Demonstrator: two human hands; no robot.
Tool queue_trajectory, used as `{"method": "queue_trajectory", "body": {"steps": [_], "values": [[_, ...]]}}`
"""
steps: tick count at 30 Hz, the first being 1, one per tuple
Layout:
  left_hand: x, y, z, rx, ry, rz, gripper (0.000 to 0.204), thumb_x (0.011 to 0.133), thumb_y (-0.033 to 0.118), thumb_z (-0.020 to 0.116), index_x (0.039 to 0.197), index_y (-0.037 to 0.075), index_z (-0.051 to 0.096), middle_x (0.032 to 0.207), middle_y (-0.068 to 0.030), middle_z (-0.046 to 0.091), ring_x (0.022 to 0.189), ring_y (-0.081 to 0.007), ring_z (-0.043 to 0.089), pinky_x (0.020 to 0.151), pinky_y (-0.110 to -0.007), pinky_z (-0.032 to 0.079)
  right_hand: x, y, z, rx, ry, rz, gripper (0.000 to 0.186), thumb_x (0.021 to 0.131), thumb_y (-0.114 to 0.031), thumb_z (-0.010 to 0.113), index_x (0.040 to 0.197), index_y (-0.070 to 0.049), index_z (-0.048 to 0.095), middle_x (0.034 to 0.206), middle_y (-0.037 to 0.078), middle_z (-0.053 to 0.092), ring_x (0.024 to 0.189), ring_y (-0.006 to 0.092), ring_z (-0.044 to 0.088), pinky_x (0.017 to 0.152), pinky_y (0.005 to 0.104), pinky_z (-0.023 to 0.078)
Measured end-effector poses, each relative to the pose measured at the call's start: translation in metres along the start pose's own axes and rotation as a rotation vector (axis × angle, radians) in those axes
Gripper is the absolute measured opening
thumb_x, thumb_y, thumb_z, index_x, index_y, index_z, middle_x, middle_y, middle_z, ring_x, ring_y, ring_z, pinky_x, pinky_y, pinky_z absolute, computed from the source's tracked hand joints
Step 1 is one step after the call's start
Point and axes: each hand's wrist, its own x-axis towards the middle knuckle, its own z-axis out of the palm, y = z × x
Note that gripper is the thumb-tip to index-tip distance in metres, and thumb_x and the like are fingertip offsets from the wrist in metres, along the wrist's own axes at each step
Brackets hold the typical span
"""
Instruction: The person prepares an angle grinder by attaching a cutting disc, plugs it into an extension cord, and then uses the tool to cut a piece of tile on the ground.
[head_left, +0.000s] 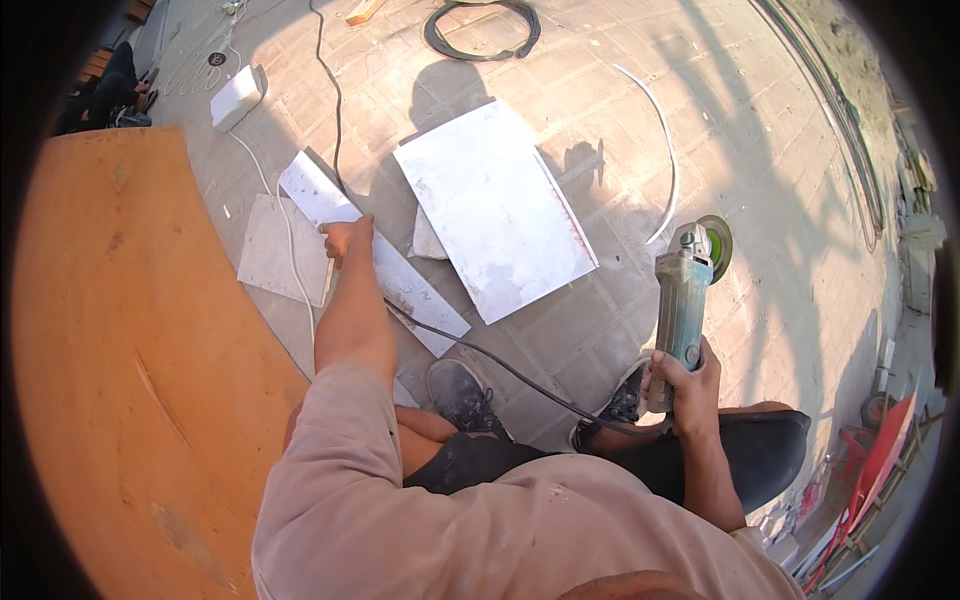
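My left hand [348, 242] reaches down to a long, narrow white tile strip [412, 290] lying slantwise on the paving. Its curled fingers grip the strip across its width, near the upper part. In my right hand [690, 392] is an angle grinder [682, 300], held upright by the body. The grinder's green-faced disc [718, 248] points away from me, clear of the tiles. A dark power cord [500, 362] runs from the grinder's lower end to the strip. Right of the strip, a large white tile [497, 210] rests partly over a smaller pale piece [428, 236].
An orange board [130, 360] fills the left side. Beside it lie a square pale tile [282, 248] and a white cable [290, 215]. A white box [236, 98], a coiled black cable [482, 55] and a curved white tube [666, 140] lie farther off. My shoe [462, 395] is near the strip.
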Motion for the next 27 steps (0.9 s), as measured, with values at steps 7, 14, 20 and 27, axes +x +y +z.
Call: {"method": "queue_trajectory", "body": {"steps": [7, 14, 20, 27], "values": [[-0.005, -0.021, 0.017, 0.164, 0.077, 0.095, 0.105, 0.076, 0.045, 0.083, 0.16, 0.011, 0.03, 0.153, -0.0235, 0.041, 0.135, -0.0375, 0.047, 0.101, -0.059, 0.045, -0.004, 0.006, 0.002, 0.022, 0.037, 0.004, 0.037, 0.083, -0.012, 0.075, 0.11, 0.006, 0.055, 0.079, 0.01, 0.064, 0.059, 0.0185, 0.067, 0.056, 0.0312, 0.054], [-0.063, 0.03, 0.049, -0.065, -0.088, 0.438, 0.074, 0.096, 0.056, 0.058, 0.135, -0.007, 0.054, 0.152, -0.0268, 0.046, 0.137, -0.0367, 0.051, 0.107, -0.058, 0.039, 0.007, -0.001, 0.01, -0.079, 0.024, -0.048, 0.038, 0.082, -0.011, 0.076, 0.109, 0.006, 0.056, 0.079, 0.009, 0.063, 0.059, 0.018, 0.066, 0.055, 0.0317, 0.053], [-0.115, 0.064, 0.056, 0.0, -0.247, 0.567, 0.129, 0.07, 0.072, 0.081, 0.157, -0.005, 0.026, 0.152, -0.0216, 0.049, 0.138, -0.037, 0.05, 0.111, -0.058, 0.04, 0.047, -0.006, 0.051, -0.196, 0.025, -0.166, 0.04, 0.081, -0.015, 0.078, 0.109, 0.006, 0.059, 0.079, 0.012, 0.065, 0.061, 0.0172, 0.065, 0.057, 0.0318, 0.053], [-0.131, 0.055, 0.055, -0.082, -0.174, 0.721, 0.127, 0.068, 0.07, 0.083, 0.165, 0.018, 0.02, 0.152, -0.0218, 0.048, 0.14, -0.0378, 0.048, 0.111, -0.056, 0.041, 0.159, 0.005, 0.131, -0.312, -0.083, -0.351, 0.067, 0.072, -0.029, 0.082, 0.121, 0.011, 0.059, 0.09, 0.026, 0.071, 0.081, 0.0363, 0.073, 0.076, 0.0434, 0.057]]}}
